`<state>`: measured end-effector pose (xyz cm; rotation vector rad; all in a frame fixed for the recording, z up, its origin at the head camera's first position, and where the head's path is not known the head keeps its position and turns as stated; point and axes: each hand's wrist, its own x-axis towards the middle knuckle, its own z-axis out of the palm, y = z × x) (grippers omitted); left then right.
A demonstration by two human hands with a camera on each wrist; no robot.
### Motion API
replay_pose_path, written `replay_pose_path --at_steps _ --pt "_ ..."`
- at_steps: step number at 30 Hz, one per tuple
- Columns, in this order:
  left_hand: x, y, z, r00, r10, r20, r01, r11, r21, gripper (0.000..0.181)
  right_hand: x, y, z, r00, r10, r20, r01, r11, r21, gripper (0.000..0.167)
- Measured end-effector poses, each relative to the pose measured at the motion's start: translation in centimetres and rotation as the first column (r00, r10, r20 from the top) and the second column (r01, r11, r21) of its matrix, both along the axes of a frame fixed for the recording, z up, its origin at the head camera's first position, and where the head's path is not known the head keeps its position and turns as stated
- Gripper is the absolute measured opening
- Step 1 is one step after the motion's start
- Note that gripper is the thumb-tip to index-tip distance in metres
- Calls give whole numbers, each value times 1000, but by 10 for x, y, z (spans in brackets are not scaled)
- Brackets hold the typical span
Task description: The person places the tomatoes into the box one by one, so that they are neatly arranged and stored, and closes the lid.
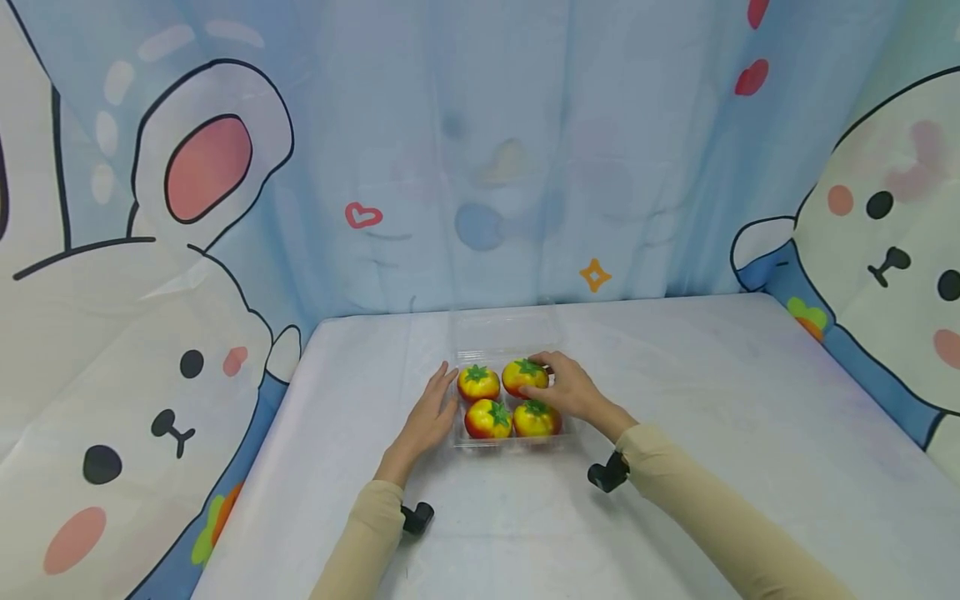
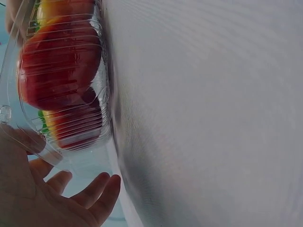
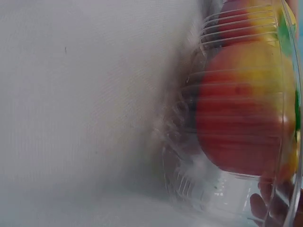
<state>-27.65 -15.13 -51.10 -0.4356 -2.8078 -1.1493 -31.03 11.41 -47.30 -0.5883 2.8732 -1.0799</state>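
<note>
On the white worktop [image 1: 675,375], inside the clear container [image 1: 510,443], the far-right red-yellow fruit [image 1: 520,377] lies just left of the right hand [image 1: 573,389], gripped between thumb and fingers; the left hand [image 1: 429,421], fingers extended, touches the container's left side

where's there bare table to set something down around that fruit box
Widest: the white table right of the right sleeve, out to the table's edge. Smaller patches: left of the left hand, and in front of the clear container, between the sleeves. Crowded: the container itself, four fruits in it, right hand over them.
</note>
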Motion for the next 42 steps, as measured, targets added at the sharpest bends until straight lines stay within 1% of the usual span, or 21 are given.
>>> replay_pose_path --at_steps 8,13,22,31,34,37,42 --pt "0 1 1 1000 -5 -12 5 1000 10 53 -1 -3 -6 1000 -3 8 3 1000 20 59" --pt "0 0 1 1000 -9 -19 9 1000 17 52 -1 -4 -6 1000 -6 6 6 1000 28 59" --pt "1 0 2 1000 -11 -27 12 1000 20 52 -3 -7 -9 1000 -25 12 24 996 84 58" --pt "-1 2 0 1000 -8 -22 8 1000 18 53 -3 -8 -8 998 -36 44 31 993 113 59" --pt "-2 2 -1 1000 -12 -22 12 1000 14 53 -4 -7 -7 999 -33 42 28 992 120 58" --pt "-1 2 -1 1000 -17 -22 18 1000 12 53 -3 -7 -7 999 -38 39 33 993 113 59" --pt "1 2 2 1000 -16 -15 16 1000 18 53 -1 -3 -4 999 -24 25 22 998 54 59"
